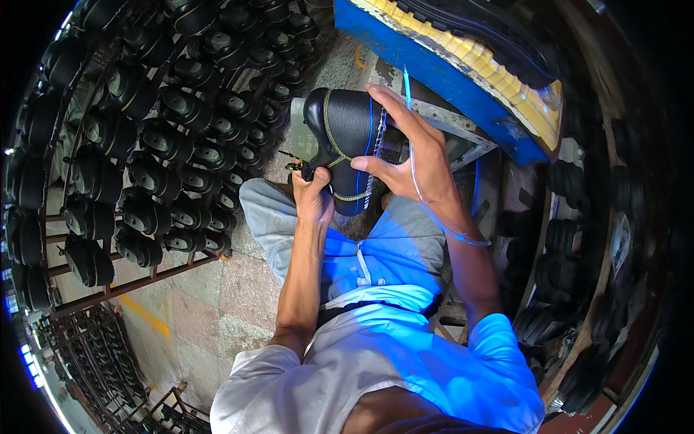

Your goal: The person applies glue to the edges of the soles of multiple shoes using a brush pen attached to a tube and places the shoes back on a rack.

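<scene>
A black leather shoe upper (354, 119) on a grey-green last (303, 134) is held above my lap. It has yellowish stitching, a blue line across it and a row of pale stitches along its right edge. My left hand (312, 195) grips its near left side, thumb up, beside small black and yellow ends (293, 165). My right hand (419, 148) spans the right side, thumb and forefinger pressed on the leather. A thin blue-lit rod with a pointed tip (408, 90) passes along the right fingers; a clear strand (452, 233) runs on to the wrist.
Racks of black shoe uppers on lasts (163, 137) fill the left. A blue bench edge (448, 79) with a yellow and black sole-like piece (506, 65) juts in at the upper right. More dark shoe parts (564, 239) sit on shelves at right. A low rack (94, 354) stands lower left.
</scene>
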Available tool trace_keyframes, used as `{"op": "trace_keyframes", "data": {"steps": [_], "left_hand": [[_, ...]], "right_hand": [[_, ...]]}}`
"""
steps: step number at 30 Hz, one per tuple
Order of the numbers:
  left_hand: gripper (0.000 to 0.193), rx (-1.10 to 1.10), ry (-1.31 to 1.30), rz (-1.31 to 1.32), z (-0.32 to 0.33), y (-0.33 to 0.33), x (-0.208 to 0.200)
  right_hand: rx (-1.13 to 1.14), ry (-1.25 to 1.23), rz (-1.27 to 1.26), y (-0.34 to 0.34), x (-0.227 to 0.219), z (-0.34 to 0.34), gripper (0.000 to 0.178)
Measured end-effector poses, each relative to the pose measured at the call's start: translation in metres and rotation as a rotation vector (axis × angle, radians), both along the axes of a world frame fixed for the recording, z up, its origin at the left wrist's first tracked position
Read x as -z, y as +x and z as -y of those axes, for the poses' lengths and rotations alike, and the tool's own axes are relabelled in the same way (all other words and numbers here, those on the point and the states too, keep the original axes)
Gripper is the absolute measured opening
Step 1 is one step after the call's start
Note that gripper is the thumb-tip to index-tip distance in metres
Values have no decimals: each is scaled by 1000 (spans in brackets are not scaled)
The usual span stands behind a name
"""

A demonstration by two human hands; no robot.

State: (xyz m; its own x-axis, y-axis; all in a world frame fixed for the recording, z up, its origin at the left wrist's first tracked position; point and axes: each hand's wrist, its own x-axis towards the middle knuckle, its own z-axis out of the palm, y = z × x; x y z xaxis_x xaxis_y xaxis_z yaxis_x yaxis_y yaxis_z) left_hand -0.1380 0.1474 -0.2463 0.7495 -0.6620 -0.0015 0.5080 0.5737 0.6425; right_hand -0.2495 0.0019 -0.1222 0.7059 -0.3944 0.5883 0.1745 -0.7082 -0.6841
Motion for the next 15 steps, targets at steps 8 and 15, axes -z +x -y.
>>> {"op": "trace_keyframes", "data": {"steps": [8,15], "left_hand": [[80,-30,116,128,-8,-8,-29],[81,-59,228,343,-11,-4,-74]], "right_hand": [[184,60,187,-2,-10,-1,32],[284,-23,250,-26,-31,13,18]]}}
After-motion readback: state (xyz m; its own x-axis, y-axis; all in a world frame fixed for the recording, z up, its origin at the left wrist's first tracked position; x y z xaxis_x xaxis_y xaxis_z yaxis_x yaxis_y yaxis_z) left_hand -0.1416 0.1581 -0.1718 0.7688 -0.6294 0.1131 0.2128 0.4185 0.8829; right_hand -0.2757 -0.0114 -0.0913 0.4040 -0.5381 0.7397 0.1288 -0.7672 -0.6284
